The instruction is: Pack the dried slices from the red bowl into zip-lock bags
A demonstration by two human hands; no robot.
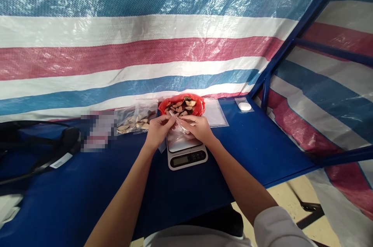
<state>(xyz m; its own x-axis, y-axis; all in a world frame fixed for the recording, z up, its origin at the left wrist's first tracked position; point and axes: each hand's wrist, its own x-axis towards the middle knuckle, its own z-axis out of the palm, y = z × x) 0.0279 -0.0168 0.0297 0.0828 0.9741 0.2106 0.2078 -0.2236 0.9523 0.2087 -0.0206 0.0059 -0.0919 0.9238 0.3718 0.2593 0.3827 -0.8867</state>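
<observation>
My left hand and my right hand are close together over a kitchen scale. Between them they pinch a small clear plastic bag, thumbs and fingertips on its edge. What the bag may hold is hard to make out. The scale has a silver plate, partly hidden by the hands, and a dark display. Just behind the hands sits an opened red plastic bag with many brown, tan and dark flat pieces in it.
Left of the red bag lie clear bags with similar pieces. Flat clear bags lie to its right, and a small bag with a white round item is farther right. A black strap lies left on the blue table. Striped sheeting rises behind.
</observation>
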